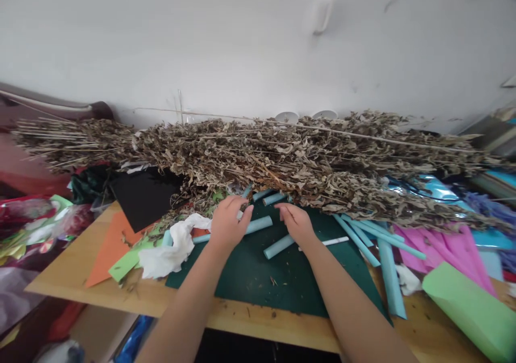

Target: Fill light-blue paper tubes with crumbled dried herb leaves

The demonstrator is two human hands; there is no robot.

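Over the dark green sheet (258,285), my left hand (229,223) has its thumb apart from its fingers, and I see nothing held between them. A light blue paper tube (260,225) passes beside and partly behind that hand. Across a gap, my right hand (297,224) has its fingers bent and drawn together; whatever is in them is hidden. Just below it lies another blue paper tube (278,247), and a thin white stick (335,241) shows beside the wrist. More blue tubes (274,198) lie behind the hands, under the dried plants.
Bundles of dried leafy stalks (282,148) stretch across the back against the wall. Blue paper tubes (390,277), pink paper (439,245) and green paper (470,304) lie right. Crumpled white tissue (169,253), orange paper (107,250) and a black sheet (141,196) lie left.
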